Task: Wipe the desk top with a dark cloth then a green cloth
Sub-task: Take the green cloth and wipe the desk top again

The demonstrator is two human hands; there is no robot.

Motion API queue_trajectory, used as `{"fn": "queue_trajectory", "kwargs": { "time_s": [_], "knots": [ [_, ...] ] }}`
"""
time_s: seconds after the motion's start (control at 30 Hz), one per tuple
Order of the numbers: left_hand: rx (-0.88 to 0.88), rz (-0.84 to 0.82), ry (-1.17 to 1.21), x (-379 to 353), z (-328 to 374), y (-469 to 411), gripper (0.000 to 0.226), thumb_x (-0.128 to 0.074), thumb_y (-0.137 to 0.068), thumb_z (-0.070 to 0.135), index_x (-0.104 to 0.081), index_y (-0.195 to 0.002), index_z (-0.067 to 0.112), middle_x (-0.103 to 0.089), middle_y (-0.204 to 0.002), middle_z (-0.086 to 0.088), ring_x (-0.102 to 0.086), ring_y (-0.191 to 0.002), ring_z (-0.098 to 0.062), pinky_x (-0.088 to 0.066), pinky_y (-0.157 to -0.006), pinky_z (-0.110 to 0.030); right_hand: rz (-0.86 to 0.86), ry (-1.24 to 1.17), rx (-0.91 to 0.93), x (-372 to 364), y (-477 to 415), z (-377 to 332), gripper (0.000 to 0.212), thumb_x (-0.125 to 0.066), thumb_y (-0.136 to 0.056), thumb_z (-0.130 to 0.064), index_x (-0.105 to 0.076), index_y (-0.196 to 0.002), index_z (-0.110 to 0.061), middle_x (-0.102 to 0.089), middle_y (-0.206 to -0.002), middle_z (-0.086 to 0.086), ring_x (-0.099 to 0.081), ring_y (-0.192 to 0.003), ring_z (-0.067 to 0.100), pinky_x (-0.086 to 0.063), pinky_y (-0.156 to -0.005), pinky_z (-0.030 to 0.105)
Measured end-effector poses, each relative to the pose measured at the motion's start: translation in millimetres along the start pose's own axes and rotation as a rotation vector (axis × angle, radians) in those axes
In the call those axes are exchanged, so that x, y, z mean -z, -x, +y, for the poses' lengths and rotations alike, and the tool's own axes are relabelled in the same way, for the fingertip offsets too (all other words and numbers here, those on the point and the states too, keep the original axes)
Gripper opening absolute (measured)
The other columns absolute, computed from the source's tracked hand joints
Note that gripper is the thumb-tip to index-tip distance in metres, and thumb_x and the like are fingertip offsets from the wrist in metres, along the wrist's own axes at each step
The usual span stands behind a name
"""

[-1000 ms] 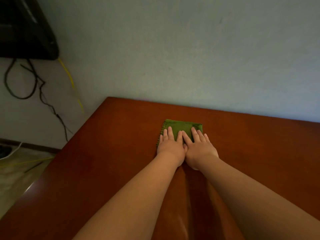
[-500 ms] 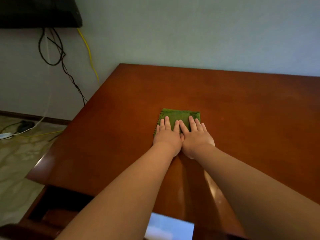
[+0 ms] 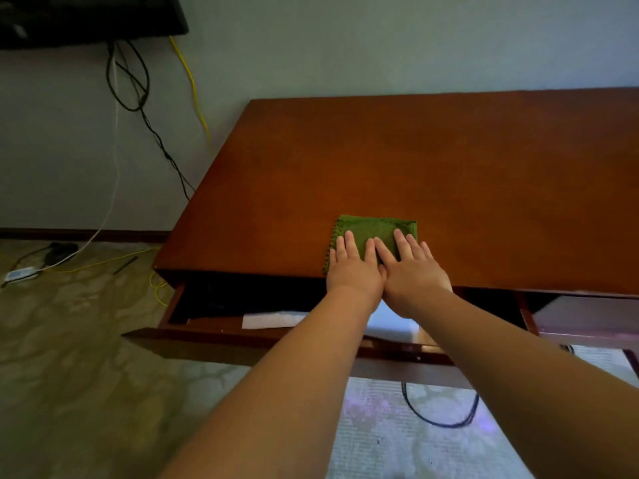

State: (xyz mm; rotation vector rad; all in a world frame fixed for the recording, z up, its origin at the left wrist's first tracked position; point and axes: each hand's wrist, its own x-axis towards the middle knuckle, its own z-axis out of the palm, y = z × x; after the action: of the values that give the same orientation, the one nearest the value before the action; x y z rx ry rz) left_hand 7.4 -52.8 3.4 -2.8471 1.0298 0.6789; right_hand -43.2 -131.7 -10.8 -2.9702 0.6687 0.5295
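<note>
A folded green cloth (image 3: pixel 377 229) lies on the reddish-brown wooden desk top (image 3: pixel 415 160), close to its front edge. My left hand (image 3: pixel 352 267) and my right hand (image 3: pixel 411 271) lie flat on the cloth side by side, thumbs touching, fingers stretched forward and pressing it down. Only the cloth's far half and left edge show past my fingers. No dark cloth is in view.
Under the desk's front edge a drawer (image 3: pixel 214 326) stands pulled out, with white papers (image 3: pixel 273 319) inside; a second drawer (image 3: pixel 587 319) is out at the right. Black cables (image 3: pixel 138 91) and a yellow cable (image 3: pixel 190 81) hang on the left wall. A power strip (image 3: pixel 20 273) lies on the floor.
Both hands have slid the green cloth back toward me, from the middle of the desk to near its front edge. The open drawers have come into view.
</note>
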Motion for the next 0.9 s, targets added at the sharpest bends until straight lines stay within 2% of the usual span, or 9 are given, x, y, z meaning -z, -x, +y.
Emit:
{"fn": "queue_trajectory", "kwargs": {
  "time_s": [0.13,0.37,0.57,0.73,0.9],
  "knots": [
    [-0.035,0.004,-0.008,-11,15,17,0.058,-0.020,-0.103,0.020,0.011,-0.151,0.014,0.022,-0.156,-0.020,0.017,-0.145,-0.035,0.004,-0.120,-0.042,-0.014,0.062,-0.015,-4,27,10,0.058,-0.015,-0.103,-0.038,0.014,-0.152,-0.027,0.018,-0.160,0.010,0.012,-0.149,0.025,0.005,-0.120,0.042],
    [-0.067,-0.015,-0.052,-15,60,6,0.067,-0.031,-0.100,0.013,0.013,-0.150,0.010,0.021,-0.155,-0.024,0.017,-0.144,-0.039,0.004,-0.119,-0.046,-0.053,0.015,-0.081,-4,38,47,0.078,-0.040,-0.100,-0.035,0.018,-0.151,-0.025,0.021,-0.159,0.011,0.014,-0.148,0.026,0.003,-0.120,0.039],
    [-0.093,-0.042,-0.041,17,81,-55,0.067,-0.031,-0.101,0.018,0.014,-0.151,0.012,0.023,-0.155,-0.023,0.019,-0.144,-0.039,0.005,-0.119,-0.047,-0.103,-0.007,-0.075,23,-19,87,0.076,-0.038,-0.101,-0.032,0.019,-0.150,-0.026,0.025,-0.157,0.011,0.017,-0.147,0.027,0.003,-0.121,0.040],
    [-0.068,-0.003,0.018,52,84,-126,0.058,-0.017,-0.103,0.027,0.011,-0.152,0.015,0.023,-0.156,-0.020,0.019,-0.145,-0.035,0.006,-0.120,-0.044,-0.062,-0.039,-0.047,49,-97,111,0.058,-0.015,-0.104,-0.032,0.019,-0.150,-0.026,0.027,-0.156,0.009,0.020,-0.147,0.024,0.004,-0.121,0.038],
    [-0.020,0.005,-0.023,92,83,-203,0.059,-0.019,-0.103,0.026,0.013,-0.151,0.015,0.023,-0.156,-0.020,0.019,-0.145,-0.035,0.005,-0.119,-0.044,-0.044,-0.041,-0.001,79,-182,131,0.056,-0.011,-0.104,-0.036,0.020,-0.149,-0.027,0.028,-0.156,0.008,0.022,-0.146,0.024,0.006,-0.120,0.038]
  ]
}}
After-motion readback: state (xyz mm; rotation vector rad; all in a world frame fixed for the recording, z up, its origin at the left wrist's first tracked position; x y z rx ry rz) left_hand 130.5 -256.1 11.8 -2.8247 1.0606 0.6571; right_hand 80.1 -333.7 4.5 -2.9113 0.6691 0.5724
